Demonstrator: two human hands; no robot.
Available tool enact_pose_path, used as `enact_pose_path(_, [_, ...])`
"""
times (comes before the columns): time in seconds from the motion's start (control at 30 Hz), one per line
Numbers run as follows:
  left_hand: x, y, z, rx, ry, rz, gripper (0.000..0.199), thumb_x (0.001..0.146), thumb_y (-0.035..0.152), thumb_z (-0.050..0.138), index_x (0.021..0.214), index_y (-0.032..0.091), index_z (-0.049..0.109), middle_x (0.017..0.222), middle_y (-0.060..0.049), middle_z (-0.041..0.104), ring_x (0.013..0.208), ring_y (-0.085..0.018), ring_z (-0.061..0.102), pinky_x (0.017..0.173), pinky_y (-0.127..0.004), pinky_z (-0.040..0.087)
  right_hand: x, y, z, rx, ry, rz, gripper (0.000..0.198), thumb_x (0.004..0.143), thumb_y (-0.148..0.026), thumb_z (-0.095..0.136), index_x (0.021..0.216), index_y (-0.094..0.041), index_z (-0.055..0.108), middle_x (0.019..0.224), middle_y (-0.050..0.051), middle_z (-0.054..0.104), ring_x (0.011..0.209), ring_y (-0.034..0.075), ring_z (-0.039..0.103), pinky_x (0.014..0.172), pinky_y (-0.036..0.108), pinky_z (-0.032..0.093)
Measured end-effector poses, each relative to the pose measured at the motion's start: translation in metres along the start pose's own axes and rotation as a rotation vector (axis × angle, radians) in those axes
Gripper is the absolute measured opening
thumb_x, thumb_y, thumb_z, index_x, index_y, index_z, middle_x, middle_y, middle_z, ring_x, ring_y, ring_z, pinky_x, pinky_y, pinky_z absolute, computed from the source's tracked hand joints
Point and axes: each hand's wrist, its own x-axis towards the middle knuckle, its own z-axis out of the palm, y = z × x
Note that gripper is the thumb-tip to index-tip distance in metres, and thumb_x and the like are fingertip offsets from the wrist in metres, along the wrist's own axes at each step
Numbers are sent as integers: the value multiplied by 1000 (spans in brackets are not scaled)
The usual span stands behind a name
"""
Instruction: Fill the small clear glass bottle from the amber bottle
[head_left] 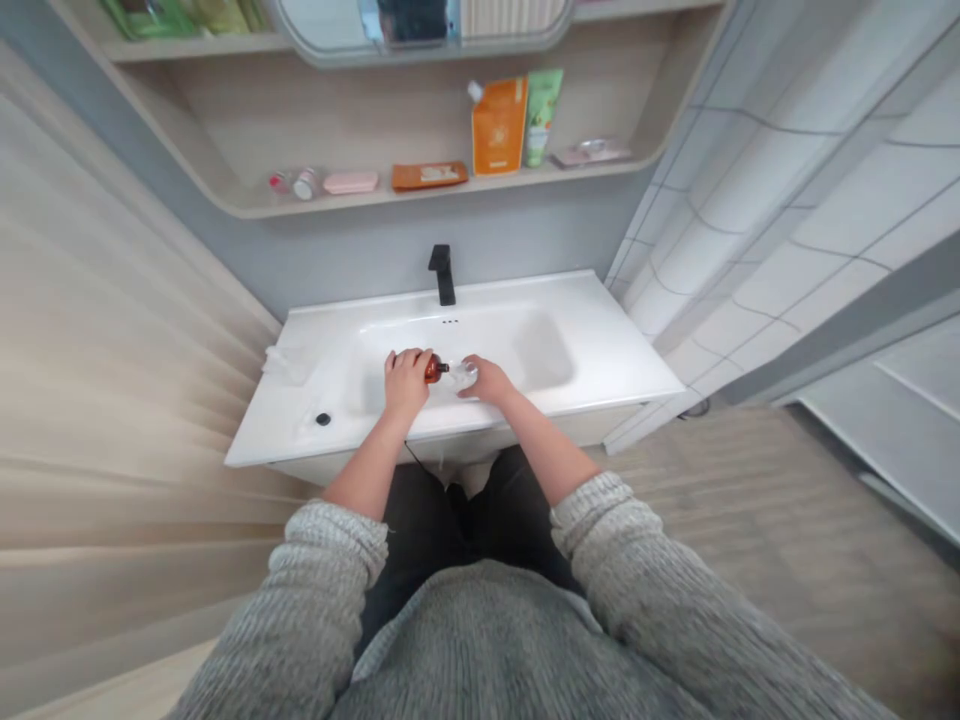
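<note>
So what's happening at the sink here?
A person in a grey sweater stands at a white sink. Their left hand grips a small brown bottle lying sideways over the basin, its neck pointing toward a small clear container held in the right hand. The black tap behind shows no water running.

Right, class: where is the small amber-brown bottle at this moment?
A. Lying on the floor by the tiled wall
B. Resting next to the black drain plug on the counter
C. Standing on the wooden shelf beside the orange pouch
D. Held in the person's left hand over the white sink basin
D: the left hand grips the small amber-brown bottle above the white sink basin, with the right hand close beside it.
</note>
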Motion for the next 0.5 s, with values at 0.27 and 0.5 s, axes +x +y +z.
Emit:
enact_pose_path(0.27, [0, -1, 0, 6, 8, 17, 64, 96, 11, 55, 157, 25, 69, 148, -17, 72, 144, -38, 61, 138, -58, 32, 0, 0, -1, 7, -7, 2, 75, 65, -28, 105, 132, -28, 71, 123, 4, 83, 112, 28, 78, 104, 40, 59])
enact_pose_path(0.5, [0, -1, -1, 25, 4, 20, 63, 98, 11, 53, 157, 25, 69, 149, -16, 72, 142, -38, 61, 136, -59, 33, 0, 0, 0, 22, 5, 0, 75, 65, -28, 105, 132, -28, 71, 123, 4, 83, 112, 29, 78, 103, 41, 59])
